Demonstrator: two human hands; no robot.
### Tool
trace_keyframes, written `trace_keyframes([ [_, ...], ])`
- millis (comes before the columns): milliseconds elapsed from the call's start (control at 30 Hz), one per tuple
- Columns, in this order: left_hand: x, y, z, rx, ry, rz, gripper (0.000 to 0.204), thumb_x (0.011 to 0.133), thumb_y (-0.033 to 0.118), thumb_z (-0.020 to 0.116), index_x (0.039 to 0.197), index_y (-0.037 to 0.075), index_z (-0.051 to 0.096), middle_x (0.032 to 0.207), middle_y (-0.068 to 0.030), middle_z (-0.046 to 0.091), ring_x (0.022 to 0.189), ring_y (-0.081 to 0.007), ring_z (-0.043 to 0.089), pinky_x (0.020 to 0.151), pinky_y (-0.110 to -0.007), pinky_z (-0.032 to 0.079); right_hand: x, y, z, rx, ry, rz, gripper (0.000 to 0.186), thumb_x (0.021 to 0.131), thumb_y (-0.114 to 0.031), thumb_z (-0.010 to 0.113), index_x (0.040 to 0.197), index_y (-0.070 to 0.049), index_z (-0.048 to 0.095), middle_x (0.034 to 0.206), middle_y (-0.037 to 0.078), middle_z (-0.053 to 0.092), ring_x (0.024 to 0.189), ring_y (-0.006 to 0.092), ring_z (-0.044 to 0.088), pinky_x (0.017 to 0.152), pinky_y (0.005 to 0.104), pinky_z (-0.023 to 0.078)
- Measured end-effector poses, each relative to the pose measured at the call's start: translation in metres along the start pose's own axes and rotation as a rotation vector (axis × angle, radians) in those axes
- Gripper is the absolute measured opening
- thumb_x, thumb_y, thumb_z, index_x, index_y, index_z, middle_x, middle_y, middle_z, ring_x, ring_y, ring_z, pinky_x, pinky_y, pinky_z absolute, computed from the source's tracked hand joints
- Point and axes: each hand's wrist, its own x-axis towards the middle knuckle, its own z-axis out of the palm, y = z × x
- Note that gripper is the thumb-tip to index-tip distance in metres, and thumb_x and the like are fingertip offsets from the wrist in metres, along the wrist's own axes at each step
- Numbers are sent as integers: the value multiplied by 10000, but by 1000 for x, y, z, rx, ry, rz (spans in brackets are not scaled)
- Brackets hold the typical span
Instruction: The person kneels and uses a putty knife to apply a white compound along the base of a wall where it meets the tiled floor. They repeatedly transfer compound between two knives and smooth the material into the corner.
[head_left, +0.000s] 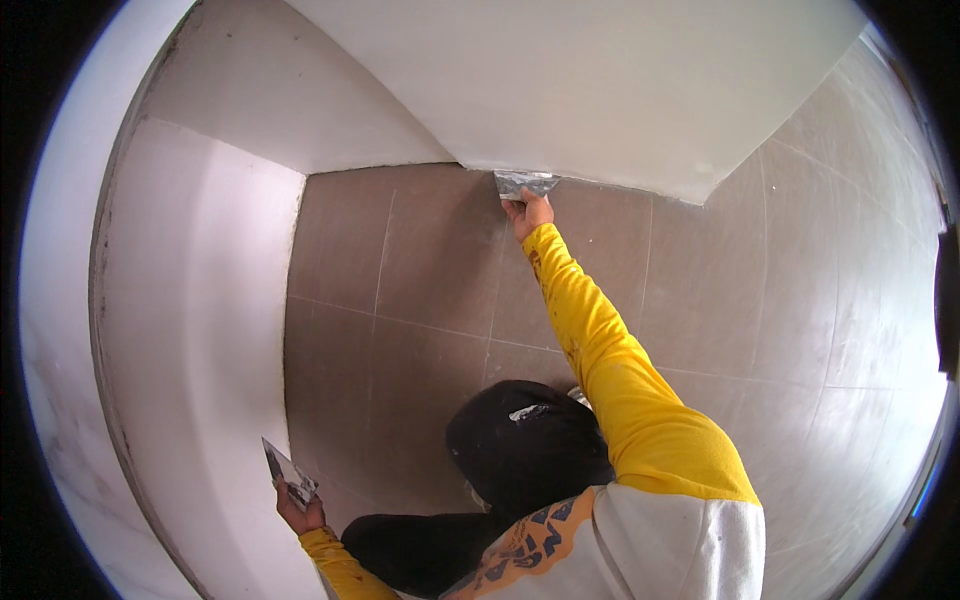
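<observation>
My right hand (530, 212), at the end of a stretched-out yellow sleeve, grips a wide metal putty knife (524, 182) against the bottom edge of the white wall (600, 90) ahead, where it meets the floor. Its blade is smeared with grey-white material. At the lower left, my left hand (298, 510) is closed on a second metal putty knife (283, 465) with whitish paste on its blade, held beside the pale side wall.
Brown-grey tiles (430, 270) cover the floor. A white wall (190, 320) runs down the left, and a recessed wall section (270, 90) is at the upper left. My bent knees in black trousers (520, 440) are below; the floor extends to the right.
</observation>
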Motion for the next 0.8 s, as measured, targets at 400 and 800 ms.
trace_keyframes([
  [400,10,3,-8,45,-6,18,339,836,136,685,1163,66,630,1127,-52,676,1016,-193,643,849,-329,539,-21,5,63,-91,8,-65,420,880,-6,557,1260,10,380,1076,153,552,897,277,611,755,429,597],
  [800,2,1,7,-10,18,-1,315,864,141,643,1171,77,629,1150,-45,667,1001,-196,644,835,-344,543,-22,-10,2,-63,102,-68,419,867,-5,518,1260,-110,417,1122,111,566,907,272,611,725,409,572],
])
